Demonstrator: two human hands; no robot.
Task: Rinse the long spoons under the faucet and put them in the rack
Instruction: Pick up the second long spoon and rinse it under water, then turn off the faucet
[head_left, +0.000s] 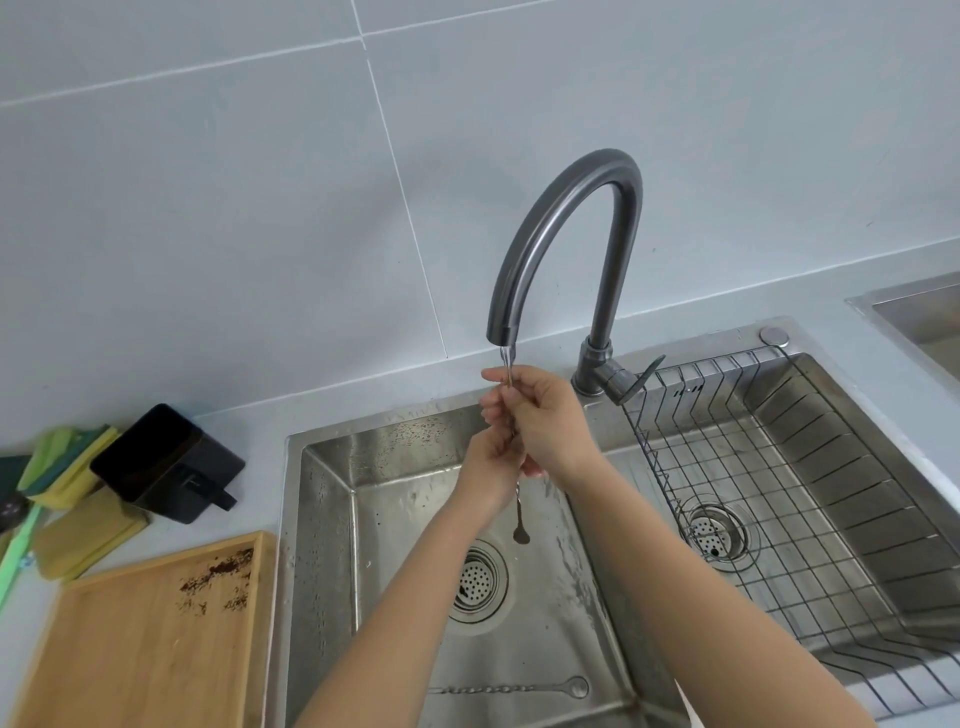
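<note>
Both hands hold one long twisted-handle spoon (519, 512) upright under the running grey faucet (566, 218). My right hand (545, 415) grips the upper handle where the water stream lands. My left hand (491, 462) grips it just below. The spoon's small bowl hangs down over the left sink basin (332, 519). A second long spoon (519, 688) lies flat on that basin's floor near the front. The wire rack (810, 499) sits in the right basin and holds no spoons that I can see.
A wooden board (145, 639) with brown crumbs lies left of the sink. Behind it stand a black container (166, 462) and yellow-green cloths (67, 467). The faucet lever (636, 382) points toward the rack. Another steel basin edge (914, 312) shows at far right.
</note>
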